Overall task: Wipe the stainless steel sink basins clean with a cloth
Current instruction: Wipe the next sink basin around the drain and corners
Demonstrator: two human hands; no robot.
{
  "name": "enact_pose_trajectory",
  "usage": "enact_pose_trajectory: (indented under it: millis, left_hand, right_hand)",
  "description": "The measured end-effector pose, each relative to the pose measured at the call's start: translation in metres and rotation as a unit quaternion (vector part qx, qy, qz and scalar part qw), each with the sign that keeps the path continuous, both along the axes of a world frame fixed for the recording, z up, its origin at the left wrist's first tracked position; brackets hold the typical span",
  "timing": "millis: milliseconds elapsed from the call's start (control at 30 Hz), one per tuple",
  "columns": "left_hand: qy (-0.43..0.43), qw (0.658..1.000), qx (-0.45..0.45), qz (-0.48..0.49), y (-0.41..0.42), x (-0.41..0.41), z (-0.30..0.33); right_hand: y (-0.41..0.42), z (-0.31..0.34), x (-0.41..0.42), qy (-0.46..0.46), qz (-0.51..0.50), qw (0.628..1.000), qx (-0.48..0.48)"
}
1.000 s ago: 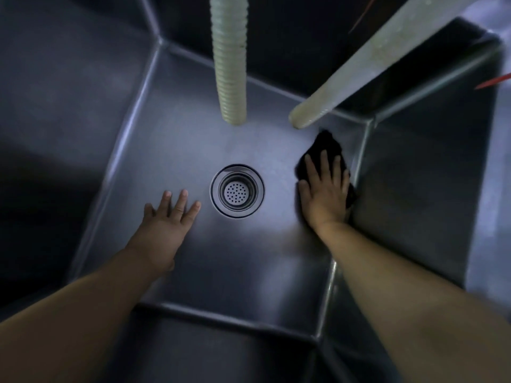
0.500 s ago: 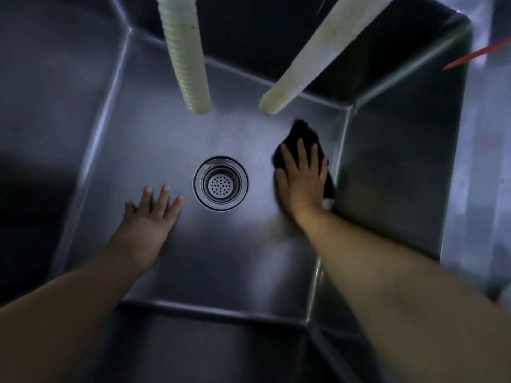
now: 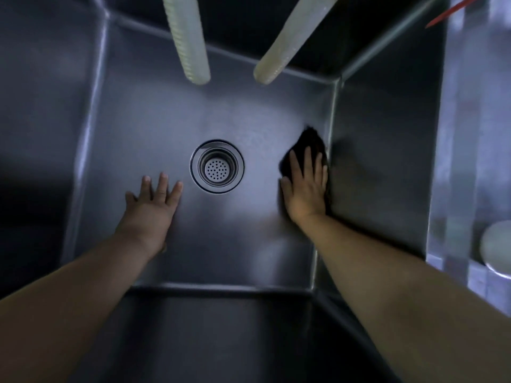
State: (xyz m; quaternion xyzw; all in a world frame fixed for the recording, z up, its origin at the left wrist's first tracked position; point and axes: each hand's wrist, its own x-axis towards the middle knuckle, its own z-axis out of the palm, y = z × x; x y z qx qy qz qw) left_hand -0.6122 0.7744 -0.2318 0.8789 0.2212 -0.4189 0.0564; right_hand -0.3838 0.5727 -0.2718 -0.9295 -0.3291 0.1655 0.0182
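Observation:
I look down into a deep stainless steel sink basin with a round drain strainer in the middle of its floor. A black cloth lies on the floor against the right wall. My right hand presses flat on the cloth with straight fingers. My left hand rests flat on the basin floor, left of the drain, fingers spread and holding nothing.
Two pale ribbed hoses hang into the basin from above, ending over its far part. The right rim carries a pale round object at the edge. A red thing shows at top right.
My right hand has slid the cloth along the floor toward the right wall. The left hand has stayed beside the drain. The view has shifted a little.

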Motion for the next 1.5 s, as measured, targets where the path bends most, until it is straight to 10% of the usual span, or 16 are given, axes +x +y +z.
enact_pose_trajectory:
  millis: [233,433,733,1000,1267,1500]
  left_hand:
    - [-0.018,0.997,-0.066,0.024,0.008,0.005,0.038]
    - [-0.053,0.996,-0.075,-0.006,0.040,-0.011,0.117]
    - [-0.360,0.932,0.041,0.012,0.083,-0.073,0.212]
    - [-0.447,0.891,0.070,-0.027,0.137,-0.105,0.202]
    - [-0.530,0.848,0.025,0.018,0.148,-0.115,0.178]
    - [-0.537,0.843,0.032,0.012,0.149,-0.116,0.180]
  right_hand:
    - [-0.048,0.018,-0.123,0.108,-0.183,0.971,-0.114]
    - [0.006,0.035,-0.168,0.244,-0.513,0.809,-0.151]
    - [0.097,0.056,-0.195,0.345,-0.576,0.736,-0.085]
    - [0.212,0.047,-0.219,0.259,-0.469,0.845,-0.004]
    - [0.240,0.018,-0.242,0.212,-0.051,0.976,-0.019]
    - [0.179,0.029,-0.248,0.147,0.412,0.898,-0.051]
